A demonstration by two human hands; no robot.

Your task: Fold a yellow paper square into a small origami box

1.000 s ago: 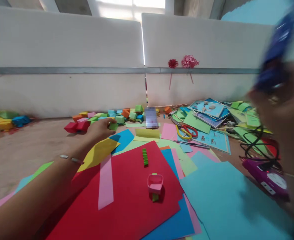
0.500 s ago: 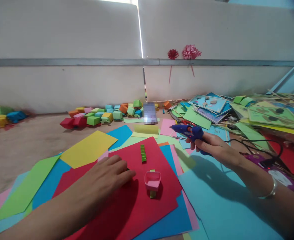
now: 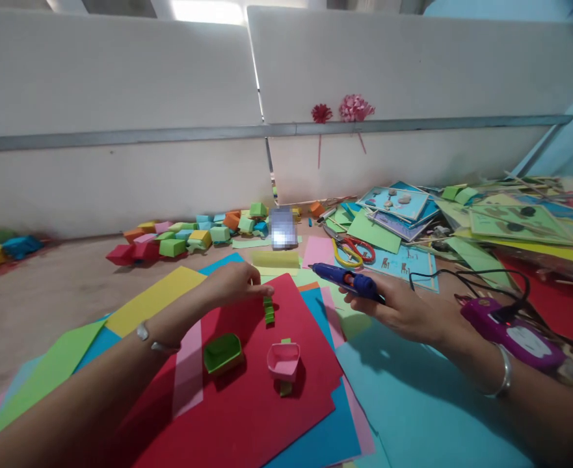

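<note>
My left hand (image 3: 235, 284) reaches over the red paper sheet (image 3: 247, 383), fingertips pinched at the top of a small green accordion-folded paper strip (image 3: 268, 311). A green folded paper cup (image 3: 222, 353) lies on the red sheet under my left wrist. A pink folded paper cup (image 3: 283, 359) stands beside it on a green folded piece. My right hand (image 3: 403, 312) grips a blue glue gun (image 3: 347, 281), nozzle pointing left toward the strip; its black cord runs off to the right.
Coloured paper sheets overlap across the table. A row of folded paper boxes (image 3: 179, 237) lies along the white partition. Scissors (image 3: 352, 251) and stacked craft cards (image 3: 398, 208) lie at the right. A purple device (image 3: 513, 333) sits by my right forearm. Paper flowers (image 3: 345, 110) hang on the partition rail.
My left hand lifted off the red sheet and moved forward to the green strip, leaving the green paper cup there. My right hand with the glue gun shifted left and lower.
</note>
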